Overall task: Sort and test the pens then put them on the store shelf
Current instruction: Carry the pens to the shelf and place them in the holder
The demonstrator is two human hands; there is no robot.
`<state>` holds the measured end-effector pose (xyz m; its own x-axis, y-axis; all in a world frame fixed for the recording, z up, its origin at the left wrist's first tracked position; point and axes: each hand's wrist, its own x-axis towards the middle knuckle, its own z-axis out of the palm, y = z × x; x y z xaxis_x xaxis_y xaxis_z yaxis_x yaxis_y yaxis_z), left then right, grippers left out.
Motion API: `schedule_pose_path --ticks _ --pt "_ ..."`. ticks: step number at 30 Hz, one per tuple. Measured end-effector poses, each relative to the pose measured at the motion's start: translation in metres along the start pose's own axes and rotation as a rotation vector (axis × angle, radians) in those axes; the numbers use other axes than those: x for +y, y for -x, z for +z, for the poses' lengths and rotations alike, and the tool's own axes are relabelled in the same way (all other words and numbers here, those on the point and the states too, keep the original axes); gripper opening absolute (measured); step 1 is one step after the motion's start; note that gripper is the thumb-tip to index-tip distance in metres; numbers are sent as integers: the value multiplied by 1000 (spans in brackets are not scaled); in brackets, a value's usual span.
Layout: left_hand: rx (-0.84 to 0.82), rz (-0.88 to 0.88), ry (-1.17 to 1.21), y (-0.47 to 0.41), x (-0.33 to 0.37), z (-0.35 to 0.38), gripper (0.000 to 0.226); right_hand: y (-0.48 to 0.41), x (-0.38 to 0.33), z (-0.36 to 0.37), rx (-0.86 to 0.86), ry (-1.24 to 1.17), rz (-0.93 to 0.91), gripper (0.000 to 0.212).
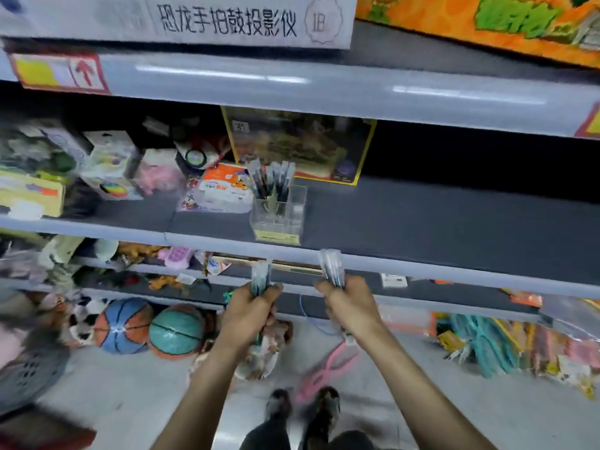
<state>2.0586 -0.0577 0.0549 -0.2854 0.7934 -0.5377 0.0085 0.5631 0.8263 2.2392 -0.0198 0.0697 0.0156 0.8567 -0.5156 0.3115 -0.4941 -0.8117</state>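
Note:
My left hand [251, 315] grips a bundle of clear-barrelled pens [261, 276] upright, just below the front edge of the middle shelf [422, 222]. A second bundle of pens [331, 266] stands up out of my right hand [349, 308], which holds it at the same height. On the shelf right above both hands sits a clear acrylic pen holder [279, 216] with a yellow label. Several pens [272, 180] stand in its back left compartment. The whole view is blurred.
Left of the holder lie toy packets and boxes [224, 190]; behind it stands a yellow-edged box [302, 147]. The shelf's right part is bare dark board. Balls [149, 326] lie on the floor under the lower shelves, and my feet [302, 407] are below.

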Motion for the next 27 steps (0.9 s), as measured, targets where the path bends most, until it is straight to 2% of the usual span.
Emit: schedule_pose_path --ticks 5,13,17,22,27 --pt "93 19 126 -29 8 -9 31 -32 -26 13 -59 -115 -25 35" --pt "68 104 280 -84 35 -18 33 -70 -55 34 -43 -399 31 17" --pt "116 92 482 -104 41 -20 16 -85 -61 41 -20 -638 123 17" --pt "283 66 786 -124 57 -19 34 -109 -73 42 78 -967 156 19" --pt "415 73 938 -145 85 -12 43 -134 -92 45 137 -1055 106 25"
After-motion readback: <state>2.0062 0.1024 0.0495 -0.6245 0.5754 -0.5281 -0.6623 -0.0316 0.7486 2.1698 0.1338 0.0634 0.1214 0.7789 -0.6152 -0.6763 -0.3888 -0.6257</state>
